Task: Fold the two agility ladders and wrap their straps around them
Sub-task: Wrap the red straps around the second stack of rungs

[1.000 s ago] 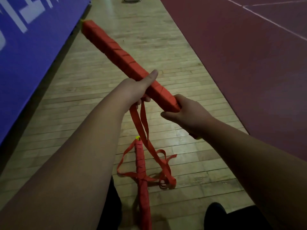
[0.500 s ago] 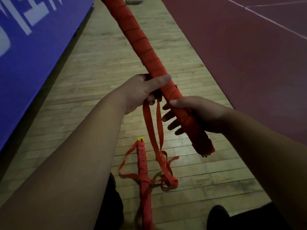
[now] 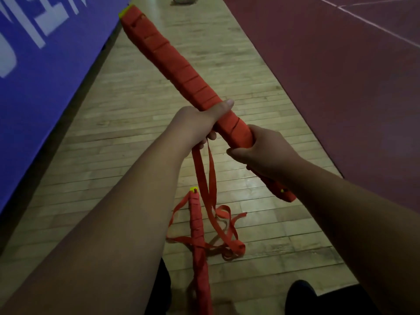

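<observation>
hardwood floor (image 3: 136,114) below, folded red agility ladder (image 3: 177,64) held above it

pale boards run between a blue banner (image 3: 45,76) with white lettering on the left and a dark red court surface (image 3: 341,87) on the right. both hands hold the ladder slantwise in the air, its yellow-tipped far end toward the banner. the left hand (image 3: 195,123) curls around its middle, thumb laid across the top; a red strap (image 3: 205,178) comes out from under its fingers and hangs to a loose heap on the floor. the right hand (image 3: 268,151) wraps the near part, fingers closed around it. a second folded ladder (image 3: 197,223) lies on the floor beside the heap.
</observation>
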`<action>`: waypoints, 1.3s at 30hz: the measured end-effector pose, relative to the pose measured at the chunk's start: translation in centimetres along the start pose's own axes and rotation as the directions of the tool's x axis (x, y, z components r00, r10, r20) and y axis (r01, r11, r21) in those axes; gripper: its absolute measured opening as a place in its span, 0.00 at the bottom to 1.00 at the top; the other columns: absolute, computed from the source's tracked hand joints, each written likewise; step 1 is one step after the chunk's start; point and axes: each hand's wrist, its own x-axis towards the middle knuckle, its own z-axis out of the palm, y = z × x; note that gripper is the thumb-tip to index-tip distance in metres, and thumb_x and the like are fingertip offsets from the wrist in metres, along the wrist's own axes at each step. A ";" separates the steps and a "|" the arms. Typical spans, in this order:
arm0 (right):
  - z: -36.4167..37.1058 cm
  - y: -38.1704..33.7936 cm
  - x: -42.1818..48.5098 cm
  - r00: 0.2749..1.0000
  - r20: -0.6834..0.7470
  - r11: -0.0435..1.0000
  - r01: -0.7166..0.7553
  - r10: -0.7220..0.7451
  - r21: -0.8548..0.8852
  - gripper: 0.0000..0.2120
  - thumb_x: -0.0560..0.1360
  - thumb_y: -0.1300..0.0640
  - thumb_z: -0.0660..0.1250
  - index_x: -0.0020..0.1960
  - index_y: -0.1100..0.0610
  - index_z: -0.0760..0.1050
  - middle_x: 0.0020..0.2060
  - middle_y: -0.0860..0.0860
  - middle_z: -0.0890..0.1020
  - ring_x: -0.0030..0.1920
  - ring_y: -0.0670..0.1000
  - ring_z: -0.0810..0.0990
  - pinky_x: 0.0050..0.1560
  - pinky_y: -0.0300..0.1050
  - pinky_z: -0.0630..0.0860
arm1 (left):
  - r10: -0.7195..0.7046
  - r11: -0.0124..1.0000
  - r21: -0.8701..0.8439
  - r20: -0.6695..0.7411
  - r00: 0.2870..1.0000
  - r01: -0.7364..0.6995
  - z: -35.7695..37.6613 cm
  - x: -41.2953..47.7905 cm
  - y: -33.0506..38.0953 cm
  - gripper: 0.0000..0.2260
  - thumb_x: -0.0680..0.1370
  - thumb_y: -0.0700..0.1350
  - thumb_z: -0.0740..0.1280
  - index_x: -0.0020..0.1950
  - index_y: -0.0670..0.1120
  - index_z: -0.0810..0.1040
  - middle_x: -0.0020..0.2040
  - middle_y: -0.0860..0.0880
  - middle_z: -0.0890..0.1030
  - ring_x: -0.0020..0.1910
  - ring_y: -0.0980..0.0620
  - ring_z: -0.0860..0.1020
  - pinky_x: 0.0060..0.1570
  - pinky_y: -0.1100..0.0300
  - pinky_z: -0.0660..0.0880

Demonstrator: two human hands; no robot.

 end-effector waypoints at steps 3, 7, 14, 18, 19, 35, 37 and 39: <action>-0.5 -0.5 0.2 0.998 0.056 0.996 0.000 -0.006 0.095 0.19 0.76 0.40 0.79 0.60 0.48 0.78 0.44 0.51 0.87 0.43 0.52 0.89 0.45 0.49 0.86 | 0.077 0.992 -0.096 -0.002 0.997 -0.077 -0.2 0.3 0.1 0.28 0.75 0.73 0.74 0.43 0.47 0.83 0.31 0.51 0.79 0.32 0.50 0.75 0.42 0.52 0.76; -2.1 -1.2 0.1 0.921 0.388 0.869 -0.157 -0.043 0.469 0.23 0.82 0.37 0.68 0.66 0.54 0.79 0.55 0.57 0.89 0.55 0.59 0.89 0.60 0.61 0.85 | 0.223 0.945 -0.264 0.085 0.971 -0.194 -0.5 0.1 0.6 0.24 0.75 0.70 0.74 0.47 0.49 0.82 0.41 0.47 0.79 0.41 0.46 0.77 0.48 0.50 0.74; -2.7 -0.9 -0.2 0.861 0.503 0.834 -0.226 -0.071 0.504 0.16 0.82 0.51 0.71 0.65 0.59 0.76 0.42 0.56 0.83 0.41 0.56 0.84 0.46 0.53 0.83 | 0.287 0.958 -0.070 0.141 0.948 -0.279 -0.9 -1.0 1.6 0.24 0.80 0.68 0.71 0.44 0.46 0.82 0.36 0.47 0.79 0.34 0.50 0.75 0.40 0.54 0.73; -1.3 -0.4 0.2 0.983 0.176 0.979 -0.092 0.060 0.179 0.14 0.77 0.46 0.78 0.57 0.49 0.78 0.41 0.53 0.87 0.37 0.51 0.87 0.42 0.47 0.83 | 0.133 0.965 0.224 0.037 0.990 -0.137 -0.4 -0.6 1.6 0.27 0.79 0.72 0.68 0.42 0.49 0.84 0.31 0.55 0.82 0.32 0.54 0.78 0.40 0.55 0.73; -0.9 -0.2 0.2 0.992 0.108 0.992 -0.079 0.068 0.100 0.15 0.76 0.44 0.79 0.56 0.48 0.77 0.41 0.52 0.87 0.37 0.50 0.87 0.40 0.45 0.82 | 0.105 0.964 0.244 0.014 0.994 -0.105 -0.1 -0.5 1.4 0.27 0.78 0.74 0.68 0.43 0.49 0.85 0.34 0.55 0.84 0.33 0.54 0.80 0.40 0.55 0.73; -1.9 -1.4 0.2 0.982 0.188 0.944 -0.070 0.009 0.323 0.19 0.78 0.39 0.75 0.59 0.53 0.82 0.49 0.55 0.89 0.46 0.56 0.90 0.41 0.45 0.85 | 0.139 0.982 -0.132 0.026 0.990 -0.134 0.4 -0.3 0.9 0.21 0.77 0.66 0.73 0.43 0.48 0.82 0.36 0.50 0.79 0.38 0.49 0.78 0.46 0.49 0.77; -2.9 -1.3 0.2 0.951 0.309 0.906 -0.111 -0.023 0.409 0.20 0.79 0.43 0.75 0.63 0.56 0.81 0.51 0.56 0.89 0.49 0.57 0.90 0.51 0.54 0.86 | 0.212 0.966 -0.162 0.068 0.975 -0.199 0.2 -0.6 1.1 0.19 0.77 0.64 0.73 0.44 0.49 0.83 0.37 0.49 0.80 0.38 0.50 0.78 0.45 0.49 0.76; -3.7 -0.9 0.1 0.884 0.460 0.855 -0.177 -0.079 0.487 0.23 0.79 0.45 0.74 0.66 0.59 0.79 0.56 0.58 0.88 0.53 0.59 0.89 0.58 0.59 0.83 | 0.289 0.944 -0.200 0.119 0.950 -0.262 0.1 -1.0 1.3 0.15 0.81 0.59 0.72 0.46 0.48 0.83 0.38 0.47 0.83 0.40 0.49 0.80 0.47 0.48 0.76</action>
